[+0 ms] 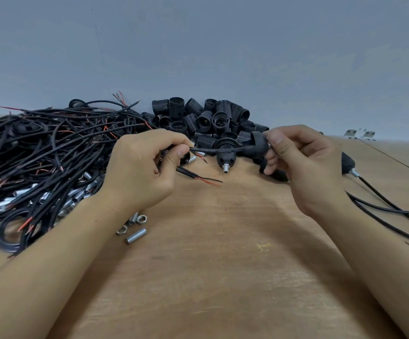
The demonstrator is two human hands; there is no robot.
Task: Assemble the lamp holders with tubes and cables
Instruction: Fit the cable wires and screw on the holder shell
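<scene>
We hold a cable and a lamp holder cap together above the bench.

Our left hand [141, 165] pinches the black cable [213, 150] between thumb and forefinger, its grip closed on it, and the cable's bared red and black ends [210, 181] trail just above the wood. The cable runs right into the black lamp holder cap [258, 146], which our right hand [301, 162] grips by fingertips, with a metal tube [269, 144] showing at its right side. Just behind stands another cap with tube [225, 157], and beyond it a heap of threaded lamp holders [208, 118]. On the left lie a tangle of cables [39, 148] and loose tubes [136, 236] and nuts [121, 231]. On the right, a cabled holder [347, 163] rests on the bench [223, 265].
</scene>
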